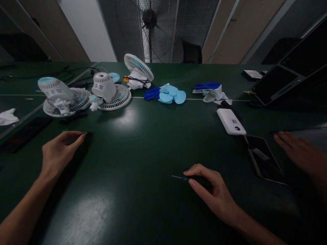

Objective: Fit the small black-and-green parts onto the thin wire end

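My right hand (216,189) is closed around the dark handle of a screwdriver (200,180), held low over the dark green table (133,153) with its thin metal shaft pointing left. At the left, my left hand (60,148) is closed in a pinch close to the tabletop. A tiny greenish spot shows at its fingertips, too small to name. Beyond this hand lie two white fan heads, one fan head (57,95) at the far left and another fan head (104,90) beside it, both grille down.
Behind stand a small fan (138,73), blue fan blades (172,94) and gloves (208,90). At right are a white power bank (231,121), a phone (264,158) and another person's hand (298,149). A dark flat device (25,134) lies at left.
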Tool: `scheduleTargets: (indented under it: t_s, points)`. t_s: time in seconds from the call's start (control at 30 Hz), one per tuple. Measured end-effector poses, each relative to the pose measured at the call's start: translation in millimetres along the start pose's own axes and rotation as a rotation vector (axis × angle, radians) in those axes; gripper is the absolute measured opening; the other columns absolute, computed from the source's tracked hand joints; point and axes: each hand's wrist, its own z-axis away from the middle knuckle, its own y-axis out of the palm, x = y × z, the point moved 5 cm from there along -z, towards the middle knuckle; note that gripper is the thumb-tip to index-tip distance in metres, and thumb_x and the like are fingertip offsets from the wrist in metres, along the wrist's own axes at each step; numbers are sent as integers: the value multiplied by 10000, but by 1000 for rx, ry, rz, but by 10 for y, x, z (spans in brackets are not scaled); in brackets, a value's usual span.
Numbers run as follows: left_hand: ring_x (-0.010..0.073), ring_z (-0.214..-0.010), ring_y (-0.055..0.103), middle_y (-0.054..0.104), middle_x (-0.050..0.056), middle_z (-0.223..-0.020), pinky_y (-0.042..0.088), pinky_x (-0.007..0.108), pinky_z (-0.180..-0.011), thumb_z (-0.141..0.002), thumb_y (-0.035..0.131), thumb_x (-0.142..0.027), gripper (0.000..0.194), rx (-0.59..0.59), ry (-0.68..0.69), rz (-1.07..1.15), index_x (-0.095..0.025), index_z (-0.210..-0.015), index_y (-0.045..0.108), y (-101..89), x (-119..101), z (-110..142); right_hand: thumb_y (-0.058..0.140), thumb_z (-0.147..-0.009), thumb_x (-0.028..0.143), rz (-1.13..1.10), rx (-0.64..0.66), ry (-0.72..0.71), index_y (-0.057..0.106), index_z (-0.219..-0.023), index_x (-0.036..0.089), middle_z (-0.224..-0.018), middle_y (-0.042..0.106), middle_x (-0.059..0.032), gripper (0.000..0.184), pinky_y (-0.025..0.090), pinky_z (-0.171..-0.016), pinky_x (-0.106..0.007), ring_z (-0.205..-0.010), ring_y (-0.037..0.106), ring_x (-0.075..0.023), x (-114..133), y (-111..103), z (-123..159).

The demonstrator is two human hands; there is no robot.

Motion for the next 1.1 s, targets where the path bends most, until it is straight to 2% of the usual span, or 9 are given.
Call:
scheduleTargets:
  t_s: [0.2,0.4,0.67,0.77,0.93,1.1]
  points:
    - [217,-957,705,756,-14,-1142,490,261,-788,-859,687,-572,463,14,6,-42,-230,-1168,732,10,-36,-15,613,-1018,275,-3,9,-5,731,-1114,273,-1033,765,-37,152,561,-852,-366,-988,734,-239,0,3,5]
    - [243,-1004,703,764,22,-1104,493,276,-816,-844,693,-585,504,-10,-41,0,-203,-1169,748,7,-55,-2,609,-1021,291,8,18,12,726,-1129,275,-1056,759,-38,160,550,-871,-371,-1008,725,-239,-18,7,13]
    - [240,-1015,685,758,5,-1138,481,279,-830,-839,719,-531,466,-40,-66,19,-200,-1165,749,6,-36,10,624,-1005,290,39,-6,12,732,-1118,285,-1059,771,-27,157,548,-888,-378,-1013,737,-244,-39,0,14]
    - [240,-995,681,758,8,-1105,474,272,-800,-830,731,-532,463,-18,-90,31,-199,-1150,759,-2,-20,-8,616,-1011,288,36,8,1,727,-1134,288,-1076,771,-28,165,561,-844,-356,-1026,738,-242,-27,2,12]
    - [224,-943,704,773,29,-1051,485,244,-718,-833,736,-534,493,30,-132,115,-173,-1168,750,19,40,-66,613,-1015,271,24,21,-1,727,-1126,288,-1051,767,-13,161,560,-866,-353,-1000,742,-219,-10,4,3]
    - [236,-960,712,780,35,-1053,497,249,-722,-817,755,-544,499,26,-127,117,-168,-1146,765,0,23,-52,619,-1011,264,17,13,-27,735,-1125,281,-1044,772,-17,163,571,-844,-338,-985,747,-216,-2,8,-2]
